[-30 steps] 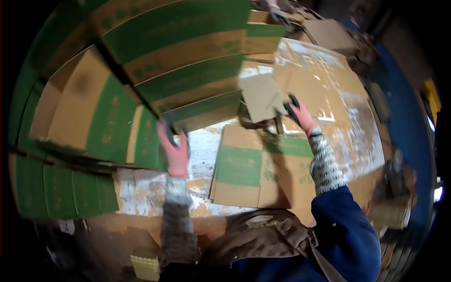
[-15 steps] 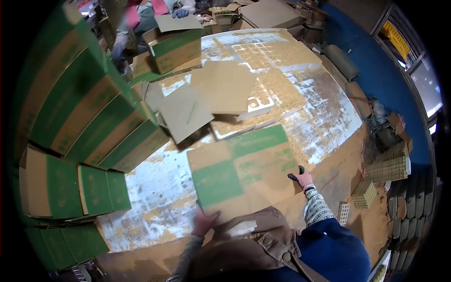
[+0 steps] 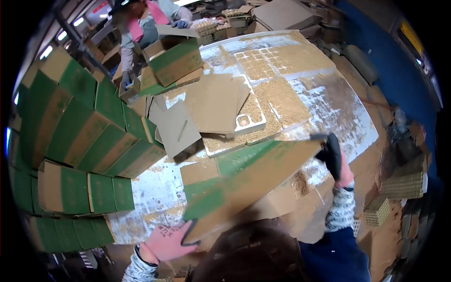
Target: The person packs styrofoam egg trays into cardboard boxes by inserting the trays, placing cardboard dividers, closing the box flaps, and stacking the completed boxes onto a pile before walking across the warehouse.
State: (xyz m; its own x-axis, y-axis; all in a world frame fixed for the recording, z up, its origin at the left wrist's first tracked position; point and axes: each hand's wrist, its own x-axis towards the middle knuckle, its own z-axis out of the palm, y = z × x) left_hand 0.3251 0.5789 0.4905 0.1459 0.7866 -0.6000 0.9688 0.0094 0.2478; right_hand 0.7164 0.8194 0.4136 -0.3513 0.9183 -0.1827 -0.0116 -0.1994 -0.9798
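A flattened green-and-brown cardboard box [image 3: 253,181] lies tilted in front of me, one long edge raised toward my body. My right hand [image 3: 339,160], in a pink glove with black fingers, is closed around its raised right corner. At the lower left corner, my left hand [image 3: 169,240] grips the edge in a matching glove; part of its fingers is hidden. Beyond the cardboard are white foam trays [image 3: 286,104] covered with tan, grainy material. Loose brown cardboard sheets [image 3: 213,103] overlap those trays.
Green-and-brown boxes [image 3: 103,141] are stacked along the left. At the far side, a person [image 3: 145,28] in gloves stands by an open box [image 3: 176,58]. Stacked egg trays [image 3: 404,181] sit at the right, near a blue wall [image 3: 399,84].
The cardboard has gone from lying nearly flat to tilted, its right corner lifted by my right hand. My left hand has shifted left and lower. The view has turned slightly.
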